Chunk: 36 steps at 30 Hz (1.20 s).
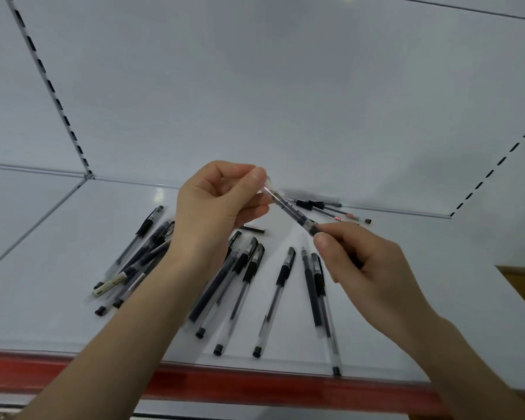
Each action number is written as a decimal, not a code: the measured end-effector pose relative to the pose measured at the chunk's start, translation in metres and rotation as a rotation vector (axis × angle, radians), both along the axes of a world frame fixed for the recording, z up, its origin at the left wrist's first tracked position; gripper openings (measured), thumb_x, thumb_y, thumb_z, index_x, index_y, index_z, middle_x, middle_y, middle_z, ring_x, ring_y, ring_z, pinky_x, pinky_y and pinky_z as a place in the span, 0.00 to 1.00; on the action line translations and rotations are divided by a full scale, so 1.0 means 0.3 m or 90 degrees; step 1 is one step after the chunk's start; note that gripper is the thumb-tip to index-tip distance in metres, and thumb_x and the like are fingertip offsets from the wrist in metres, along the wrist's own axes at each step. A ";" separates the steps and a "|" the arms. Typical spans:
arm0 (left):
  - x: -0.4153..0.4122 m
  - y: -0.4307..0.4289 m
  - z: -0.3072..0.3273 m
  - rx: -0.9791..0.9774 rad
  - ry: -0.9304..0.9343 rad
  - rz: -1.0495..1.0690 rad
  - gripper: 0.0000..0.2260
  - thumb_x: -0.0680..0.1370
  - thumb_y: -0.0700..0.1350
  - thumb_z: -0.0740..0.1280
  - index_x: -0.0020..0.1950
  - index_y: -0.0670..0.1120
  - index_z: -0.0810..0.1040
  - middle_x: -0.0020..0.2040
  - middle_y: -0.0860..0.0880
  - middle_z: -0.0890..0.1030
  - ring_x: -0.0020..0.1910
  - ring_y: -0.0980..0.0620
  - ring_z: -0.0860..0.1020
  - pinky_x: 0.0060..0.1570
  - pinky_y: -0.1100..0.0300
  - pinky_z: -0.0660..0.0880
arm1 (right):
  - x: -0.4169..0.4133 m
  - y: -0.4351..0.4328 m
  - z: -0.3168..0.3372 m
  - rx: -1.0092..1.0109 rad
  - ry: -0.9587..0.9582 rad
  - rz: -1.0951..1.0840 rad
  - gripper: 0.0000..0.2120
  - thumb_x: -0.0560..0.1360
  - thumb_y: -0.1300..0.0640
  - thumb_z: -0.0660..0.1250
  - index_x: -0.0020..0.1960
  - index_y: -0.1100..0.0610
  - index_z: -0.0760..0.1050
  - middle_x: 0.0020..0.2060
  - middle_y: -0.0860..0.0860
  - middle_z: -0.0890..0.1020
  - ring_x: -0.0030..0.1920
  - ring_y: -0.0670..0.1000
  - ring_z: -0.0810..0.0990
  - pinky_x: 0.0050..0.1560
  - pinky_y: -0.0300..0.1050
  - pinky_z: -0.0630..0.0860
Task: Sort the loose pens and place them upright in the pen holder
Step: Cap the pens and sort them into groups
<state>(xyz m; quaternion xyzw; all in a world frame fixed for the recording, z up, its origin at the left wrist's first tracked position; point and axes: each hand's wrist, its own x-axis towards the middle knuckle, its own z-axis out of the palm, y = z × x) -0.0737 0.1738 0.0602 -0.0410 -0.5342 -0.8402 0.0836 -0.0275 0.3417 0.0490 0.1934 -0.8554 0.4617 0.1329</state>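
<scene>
Both hands hold one clear-barrelled pen (pixel 288 209) in the air above a white shelf (pixel 73 256). My left hand (pixel 215 207) pinches its upper, clear end. My right hand (pixel 364 268) pinches its lower, dark end. Several loose black gel pens lie below: a heap at the left (pixel 140 259), a fan in the middle (pixel 240 283), a single pen (pixel 278 295) and a pair at the right (pixel 317 295). A few more pens (pixel 325 207) rest against the back wall. No pen holder is in view.
A red strip (pixel 255 386) runs along the shelf's front edge. Slotted uprights stand at the back left (pixel 52 89) and right (pixel 494 168). Small loose caps lie at the far right (pixel 368 221) and near the left heap (pixel 100 311). A short black piece (pixel 253 229) lies mid-shelf.
</scene>
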 end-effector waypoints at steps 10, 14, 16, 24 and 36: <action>-0.007 0.047 -0.046 -0.055 0.001 0.026 0.02 0.73 0.37 0.68 0.41 0.43 0.76 0.28 0.50 0.82 0.30 0.56 0.80 0.34 0.64 0.78 | -0.016 -0.011 -0.045 0.000 -0.030 -0.045 0.10 0.74 0.52 0.58 0.41 0.55 0.75 0.29 0.47 0.72 0.28 0.45 0.69 0.29 0.34 0.66; -0.030 0.044 -0.056 -0.166 -0.004 0.011 0.02 0.73 0.37 0.68 0.41 0.42 0.77 0.28 0.49 0.82 0.29 0.55 0.80 0.35 0.60 0.80 | -0.006 0.004 -0.062 0.032 -0.115 -0.026 0.11 0.78 0.51 0.58 0.40 0.55 0.74 0.27 0.48 0.75 0.28 0.45 0.72 0.30 0.35 0.70; -0.048 0.042 -0.062 -0.243 -0.009 -0.008 0.03 0.73 0.37 0.68 0.40 0.42 0.78 0.27 0.50 0.81 0.28 0.55 0.79 0.36 0.59 0.80 | -0.001 0.018 -0.059 0.067 -0.184 0.016 0.11 0.77 0.53 0.59 0.40 0.55 0.75 0.28 0.47 0.78 0.29 0.40 0.75 0.32 0.31 0.70; -0.129 -0.002 -0.116 -0.717 -0.009 0.014 0.03 0.73 0.45 0.69 0.40 0.48 0.82 0.29 0.53 0.78 0.24 0.60 0.74 0.26 0.75 0.67 | -0.194 0.187 -0.085 0.183 -0.145 -0.189 0.08 0.74 0.56 0.65 0.37 0.55 0.75 0.33 0.52 0.79 0.37 0.51 0.77 0.38 0.31 0.68; -0.155 -0.031 -0.122 -0.865 -0.006 0.019 0.07 0.76 0.43 0.64 0.48 0.44 0.80 0.37 0.51 0.76 0.33 0.59 0.71 0.32 0.69 0.65 | -0.349 0.180 -0.168 0.314 -0.139 -0.176 0.08 0.74 0.56 0.65 0.47 0.60 0.78 0.41 0.51 0.76 0.46 0.53 0.76 0.49 0.47 0.71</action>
